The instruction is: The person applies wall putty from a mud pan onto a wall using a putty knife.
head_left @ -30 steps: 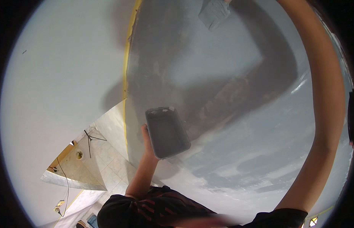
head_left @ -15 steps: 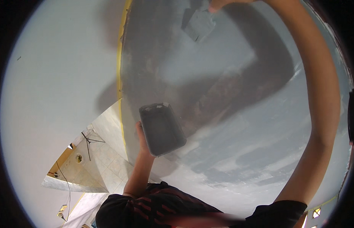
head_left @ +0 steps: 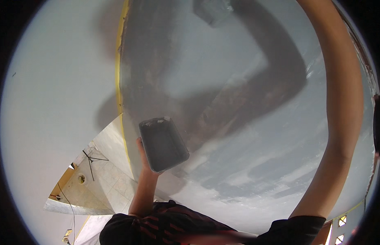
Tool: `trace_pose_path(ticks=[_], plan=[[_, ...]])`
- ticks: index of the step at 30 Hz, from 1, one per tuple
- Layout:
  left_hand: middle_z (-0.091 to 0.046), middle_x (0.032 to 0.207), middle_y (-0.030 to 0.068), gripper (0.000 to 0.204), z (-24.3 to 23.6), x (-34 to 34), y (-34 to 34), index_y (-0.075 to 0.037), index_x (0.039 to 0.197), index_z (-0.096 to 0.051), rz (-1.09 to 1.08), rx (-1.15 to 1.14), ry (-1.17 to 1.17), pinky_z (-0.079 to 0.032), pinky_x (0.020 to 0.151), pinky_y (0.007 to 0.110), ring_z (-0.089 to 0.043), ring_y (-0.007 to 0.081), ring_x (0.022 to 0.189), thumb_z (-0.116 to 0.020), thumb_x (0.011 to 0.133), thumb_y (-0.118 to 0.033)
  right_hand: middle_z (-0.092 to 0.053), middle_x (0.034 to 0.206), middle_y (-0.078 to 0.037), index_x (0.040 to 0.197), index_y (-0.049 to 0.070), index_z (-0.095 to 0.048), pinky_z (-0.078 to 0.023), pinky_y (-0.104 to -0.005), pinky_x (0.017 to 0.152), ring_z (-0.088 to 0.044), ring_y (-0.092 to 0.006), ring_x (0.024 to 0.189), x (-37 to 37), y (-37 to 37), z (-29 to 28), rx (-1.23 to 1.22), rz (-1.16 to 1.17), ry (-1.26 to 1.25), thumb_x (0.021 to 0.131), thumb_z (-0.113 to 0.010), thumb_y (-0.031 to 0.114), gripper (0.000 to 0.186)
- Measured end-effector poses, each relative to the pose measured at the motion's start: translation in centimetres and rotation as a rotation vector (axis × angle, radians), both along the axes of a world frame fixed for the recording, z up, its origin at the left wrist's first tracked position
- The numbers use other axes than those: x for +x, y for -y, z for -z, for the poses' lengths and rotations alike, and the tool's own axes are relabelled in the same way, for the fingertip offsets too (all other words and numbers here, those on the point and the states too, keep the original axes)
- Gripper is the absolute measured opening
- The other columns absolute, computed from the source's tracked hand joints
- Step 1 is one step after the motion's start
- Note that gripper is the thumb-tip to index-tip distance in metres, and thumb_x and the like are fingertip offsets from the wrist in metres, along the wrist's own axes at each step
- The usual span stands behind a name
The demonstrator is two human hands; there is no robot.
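Note:
My left hand (head_left: 144, 157) grips a dark grey rectangular tray (head_left: 164, 145) by its lower left side. Whitish residue clings to the tray's upper rim, and its hollow faces me. My right arm (head_left: 345, 94) reaches up along the right side and leaves the picture at the top, so the hand itself is out of sight. At the upper edge a pale, flat, square-cornered blade (head_left: 216, 12) lies against the patchy grey plastered surface (head_left: 222, 53), partly cut off. Shadows of my arm and the tray fall across that surface.
Yellow tape (head_left: 118, 61) runs along the left edge of the grey surface, beside a smooth pale surface (head_left: 55, 81). At the lower left are a tiled floor (head_left: 116, 171), a thin black stand (head_left: 91, 163) and a hanging cable (head_left: 67, 198). Small windows (head_left: 342, 221) show at the lower right.
The flat blade and my right arm have shifted upward in the picture, taking the right hand out of view. The tray sits a little lower and further left; the whole scene has also shifted left.

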State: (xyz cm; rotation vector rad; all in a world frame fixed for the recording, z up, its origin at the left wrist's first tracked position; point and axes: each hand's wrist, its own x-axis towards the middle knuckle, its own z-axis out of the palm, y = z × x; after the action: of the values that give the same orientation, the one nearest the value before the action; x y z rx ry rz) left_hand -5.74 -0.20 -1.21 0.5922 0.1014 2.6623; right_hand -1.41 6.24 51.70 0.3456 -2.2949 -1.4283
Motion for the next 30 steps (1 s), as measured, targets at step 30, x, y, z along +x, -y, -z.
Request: trace_pose_path(ticks=[30], plan=[[-0.067,0.135,0.0085,0.064,2.9,0.2,1.3,-0.016,0.144,-0.059,0.033,-0.031,0.021,-0.059,0.099,0.048,-0.067,0.0276,0.12,-0.043,0.105,-0.064,-0.078,0.099,-0.017,0.099,0.002,-0.08,-0.059,-0.0485,0.08,-0.075,-0.0369,0.095,-5.3,-1.1,7.3,-0.036,-0.245,0.183,0.084,-0.077,0.021,0.025]])
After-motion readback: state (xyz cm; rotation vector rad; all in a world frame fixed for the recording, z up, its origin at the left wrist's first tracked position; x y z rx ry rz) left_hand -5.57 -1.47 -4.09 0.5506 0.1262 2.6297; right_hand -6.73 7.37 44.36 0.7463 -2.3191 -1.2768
